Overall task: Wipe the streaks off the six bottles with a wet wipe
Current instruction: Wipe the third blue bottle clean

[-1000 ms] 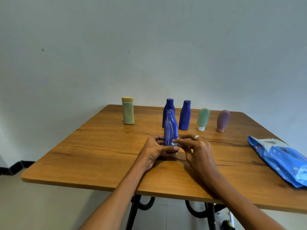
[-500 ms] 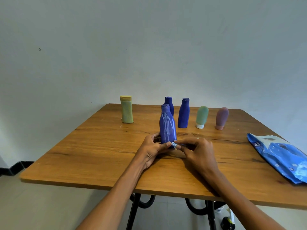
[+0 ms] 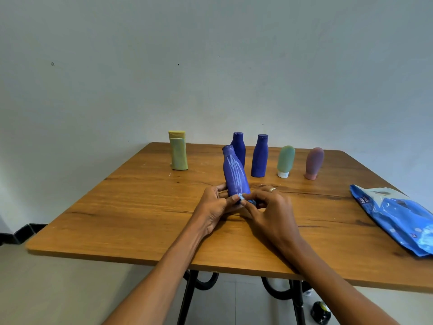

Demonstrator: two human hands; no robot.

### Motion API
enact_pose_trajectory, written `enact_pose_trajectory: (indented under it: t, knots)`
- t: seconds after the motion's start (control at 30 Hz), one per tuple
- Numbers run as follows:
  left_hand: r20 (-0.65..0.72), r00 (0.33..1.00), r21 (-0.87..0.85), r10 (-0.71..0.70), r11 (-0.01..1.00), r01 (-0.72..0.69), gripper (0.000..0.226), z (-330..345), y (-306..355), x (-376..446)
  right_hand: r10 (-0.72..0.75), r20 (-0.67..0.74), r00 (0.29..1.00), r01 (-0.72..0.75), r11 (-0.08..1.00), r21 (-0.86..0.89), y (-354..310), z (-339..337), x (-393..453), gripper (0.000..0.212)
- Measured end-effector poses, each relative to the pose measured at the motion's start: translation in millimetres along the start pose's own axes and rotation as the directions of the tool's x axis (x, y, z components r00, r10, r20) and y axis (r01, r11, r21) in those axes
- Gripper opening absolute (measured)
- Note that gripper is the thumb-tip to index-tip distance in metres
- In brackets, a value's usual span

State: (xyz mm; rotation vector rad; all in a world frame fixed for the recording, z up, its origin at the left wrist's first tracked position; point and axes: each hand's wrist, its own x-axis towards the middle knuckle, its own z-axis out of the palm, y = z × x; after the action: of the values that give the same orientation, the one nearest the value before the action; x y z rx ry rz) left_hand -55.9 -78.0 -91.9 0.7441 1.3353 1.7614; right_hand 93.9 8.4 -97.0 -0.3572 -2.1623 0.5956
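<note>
Mid-table on grained wood [image 3: 145,207]: left hand [image 3: 214,207] grips base of tilted matte blue bottle [image 3: 235,175], white streaks down its side. Right hand [image 3: 267,208] pinches crumpled wet wipe [image 3: 241,197] against bottle's base.

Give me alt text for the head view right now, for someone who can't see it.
Both hands hold a streaked blue bottle tilted over a wooden table: the left hand grips its base, the right hand pinches a wet wipe against it. Five more bottles stand in a row behind, and a blue wipes pack lies at the right.
</note>
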Motion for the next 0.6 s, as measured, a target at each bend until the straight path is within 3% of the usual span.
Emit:
enact_pose_trajectory:
  t: [0.13, 0.37, 0.5, 0.6]
  knots:
    - [0.009, 1.0, 0.003, -0.014, 1.0, 0.014, 0.036, 0.8, 2.8, -2.7, -0.021, 0.03, 0.999, 0.023, 0.998, -0.054, -0.6, 3.0, 0.7, 0.023]
    - [0.043, 0.999, -0.045, -0.019, 0.999, 0.021, 0.035, 1.9, 3.6, -4.3, 0.091, -0.138, 0.986, -0.091, 0.996, 0.008, 0.8, 0.6, 2.9, 0.02]
    - [0.003, 1.0, -0.065, -0.022, 0.998, 0.022, 0.03, 1.8, 4.4, -3.5, 0.032, -0.066, 0.997, -0.034, 0.999, -0.036, 0.9, 3.6, 0.6, 0.024]
    - [-0.04, 0.999, 0.013, -0.01, 1.0, 0.011, 0.026, 1.1, 2.0, -1.4, -0.024, 0.033, 0.999, 0.027, 0.996, -0.083, -0.5, 6.4, 0.6, 0.027]
